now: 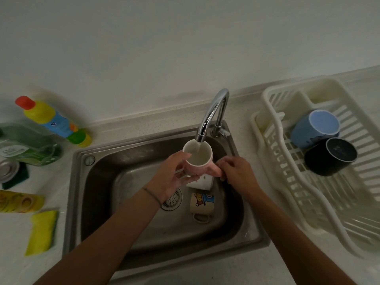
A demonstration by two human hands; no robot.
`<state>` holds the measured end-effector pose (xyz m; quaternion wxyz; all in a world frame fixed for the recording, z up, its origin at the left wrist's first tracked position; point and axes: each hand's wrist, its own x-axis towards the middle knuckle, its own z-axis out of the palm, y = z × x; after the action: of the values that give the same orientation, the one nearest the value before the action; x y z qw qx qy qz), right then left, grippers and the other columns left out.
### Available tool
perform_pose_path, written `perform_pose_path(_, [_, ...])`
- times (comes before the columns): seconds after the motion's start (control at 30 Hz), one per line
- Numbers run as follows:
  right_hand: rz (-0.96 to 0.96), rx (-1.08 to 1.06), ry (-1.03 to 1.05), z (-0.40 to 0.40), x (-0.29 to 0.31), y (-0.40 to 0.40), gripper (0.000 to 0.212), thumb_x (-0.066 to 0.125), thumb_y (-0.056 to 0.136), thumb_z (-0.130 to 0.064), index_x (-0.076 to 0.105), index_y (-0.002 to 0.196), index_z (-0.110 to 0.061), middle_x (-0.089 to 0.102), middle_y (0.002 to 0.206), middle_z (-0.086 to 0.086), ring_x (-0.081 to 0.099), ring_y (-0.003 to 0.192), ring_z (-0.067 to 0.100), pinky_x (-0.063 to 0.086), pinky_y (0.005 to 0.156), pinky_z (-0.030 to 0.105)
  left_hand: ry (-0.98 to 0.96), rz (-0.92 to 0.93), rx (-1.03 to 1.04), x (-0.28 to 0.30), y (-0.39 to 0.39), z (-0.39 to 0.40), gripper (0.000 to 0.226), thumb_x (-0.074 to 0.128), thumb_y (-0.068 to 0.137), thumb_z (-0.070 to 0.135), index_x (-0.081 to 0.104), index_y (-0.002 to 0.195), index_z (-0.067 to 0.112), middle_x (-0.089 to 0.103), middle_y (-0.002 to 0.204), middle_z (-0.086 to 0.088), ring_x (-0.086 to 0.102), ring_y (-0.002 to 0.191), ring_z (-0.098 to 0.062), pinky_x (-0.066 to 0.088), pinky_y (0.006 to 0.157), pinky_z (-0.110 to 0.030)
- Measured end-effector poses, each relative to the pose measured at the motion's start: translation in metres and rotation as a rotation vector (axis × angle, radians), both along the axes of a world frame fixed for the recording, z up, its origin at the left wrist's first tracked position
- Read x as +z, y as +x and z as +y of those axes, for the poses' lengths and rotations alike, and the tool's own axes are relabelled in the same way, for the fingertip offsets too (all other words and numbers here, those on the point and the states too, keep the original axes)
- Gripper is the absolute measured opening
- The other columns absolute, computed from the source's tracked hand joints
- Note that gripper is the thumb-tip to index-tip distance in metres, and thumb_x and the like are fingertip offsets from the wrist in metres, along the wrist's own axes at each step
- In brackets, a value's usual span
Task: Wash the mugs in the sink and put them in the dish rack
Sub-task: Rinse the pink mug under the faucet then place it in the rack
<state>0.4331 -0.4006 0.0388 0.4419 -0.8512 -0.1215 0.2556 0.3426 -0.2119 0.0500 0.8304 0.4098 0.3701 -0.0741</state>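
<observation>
A pink mug (197,161) is held upright under the chrome faucet (213,114), and water runs into it. My left hand (174,175) cups its left side. My right hand (236,173) grips its handle on the right. Under the pink mug a white mug (202,183) lies in the steel sink (98,182), mostly hidden. A beige cartoon mug (202,203) lies on its side near the drain. In the white dish rack (273,165) at the right, a blue mug (314,128) and a black mug (331,156) rest upside down.
On the counter to the left lie a yellow bottle with a red cap (53,120), a green bottle (28,145), a yellow packet (20,201), a yellow sponge (42,232) and a metal strainer on a green pad (9,171). The wall runs behind the faucet.
</observation>
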Motion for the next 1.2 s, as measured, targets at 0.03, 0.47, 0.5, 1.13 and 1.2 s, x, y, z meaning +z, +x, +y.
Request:
perform_pose_path(0.03, [0.019, 0.002, 0.022, -0.004, 0.001, -0.006, 0.025, 0.052, 0.102, -0.02, 0.073, 0.09, -0.017, 0.067, 0.07, -0.007, 0.06, 0.06, -0.003, 0.044, 0.055, 0.012, 0.009, 0.008, 0.001, 0.0, 0.003, -0.001, 0.062, 0.077, 0.08, 0.031, 0.06, 0.134, 0.008, 0.055, 0.138, -0.024, 0.06, 0.124, -0.039, 0.061, 0.083, -0.047])
perform_pose_path(0.47, [0.051, 0.099, 0.14, -0.003, 0.017, -0.021, 0.018, 0.059, 0.1, -0.027, 0.072, 0.092, -0.017, 0.069, 0.075, -0.01, 0.062, 0.068, 0.0, 0.045, 0.062, 0.015, 0.051, -0.006, -0.004, 0.003, -0.007, -0.003, 0.04, 0.066, 0.094, 0.024, 0.058, 0.132, 0.012, 0.052, 0.137, -0.022, 0.059, 0.122, -0.04, 0.061, 0.081, -0.045])
perform_pose_path(0.5, [0.044, 0.082, 0.145, -0.006, 0.018, -0.018, 0.017, 0.06, 0.099, -0.026, 0.072, 0.091, -0.017, 0.069, 0.074, -0.009, 0.062, 0.068, 0.001, 0.045, 0.063, 0.015, 0.047, -0.01, -0.007, 0.004, -0.005, -0.005, 0.039, 0.066, 0.095, 0.023, 0.059, 0.132, 0.012, 0.051, 0.137, -0.022, 0.058, 0.122, -0.04, 0.061, 0.081, -0.045])
perform_pose_path(1.13, [-0.057, 0.165, 0.045, -0.003, 0.009, -0.025, 0.008, 0.074, 0.089, -0.031, 0.071, 0.095, -0.026, 0.071, 0.083, -0.012, 0.066, 0.079, -0.006, 0.048, 0.067, 0.005, 0.081, 0.058, -0.003, 0.004, -0.007, 0.001, 0.04, 0.067, 0.094, 0.025, 0.058, 0.131, 0.011, 0.052, 0.135, -0.022, 0.059, 0.119, -0.039, 0.062, 0.081, -0.046])
perform_pose_path(1.2, [-0.124, 0.132, -0.023, -0.001, 0.0, -0.03, 0.007, 0.072, 0.091, -0.029, 0.071, 0.097, -0.025, 0.069, 0.086, -0.012, 0.064, 0.079, -0.004, 0.048, 0.064, 0.009, 0.093, 0.055, -0.003, 0.005, -0.003, -0.003, 0.04, 0.068, 0.094, 0.025, 0.058, 0.131, 0.012, 0.052, 0.134, -0.021, 0.059, 0.119, -0.038, 0.062, 0.079, -0.045])
